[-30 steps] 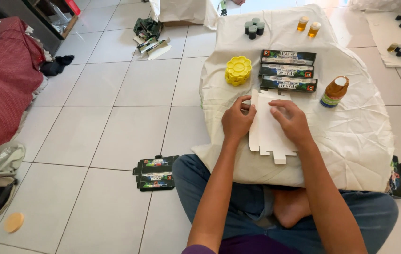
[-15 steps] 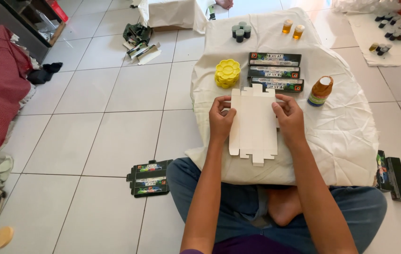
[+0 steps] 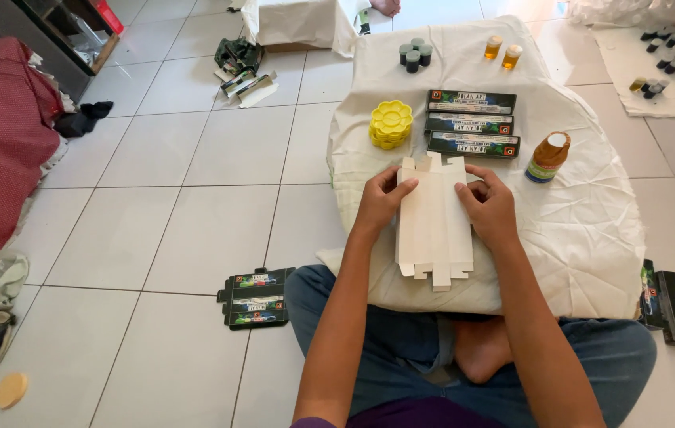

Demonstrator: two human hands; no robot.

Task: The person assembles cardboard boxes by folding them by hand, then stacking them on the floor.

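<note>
Flat carton blank is lying unfolded, plain side up, on the cream cloth; left hand and right hand are gripping its edges. Three finished dark cartons are waiting beyond.

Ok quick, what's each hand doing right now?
Left hand: closed on the left edge of the flat unfolded white cardboard box blank.
Right hand: closed on its right edge.

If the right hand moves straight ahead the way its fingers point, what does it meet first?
The right hand points up-left over the flat white cardboard box blank; beyond that, probably the dark printed cartons, though depth is unclear.
</note>
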